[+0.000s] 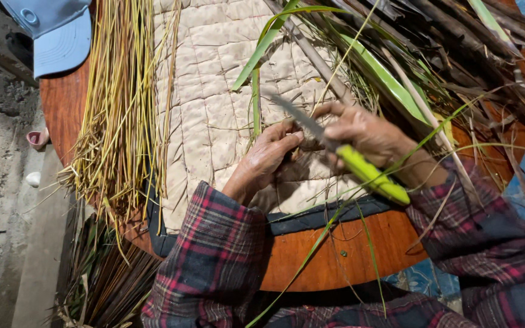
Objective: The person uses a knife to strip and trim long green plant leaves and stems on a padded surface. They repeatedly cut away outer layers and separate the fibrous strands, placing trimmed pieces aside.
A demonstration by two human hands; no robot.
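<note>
Round wooden table (360,243) carrying one quilted beige cloth (214,91), right hand (369,136) fingers gripping one green-handled knife (341,152), left hand (268,155) fingers pinching one thin green leaf strip (255,103)

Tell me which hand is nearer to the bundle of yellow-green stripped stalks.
Left. The left hand lies just right of the bundle of yellow-green stripped stalks; the right hand, holding a green-handled knife, is farther right.

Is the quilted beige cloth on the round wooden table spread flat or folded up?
Spread flat: the quilted beige cloth lies open across the round wooden table, its dark edge showing near the hands.
</note>
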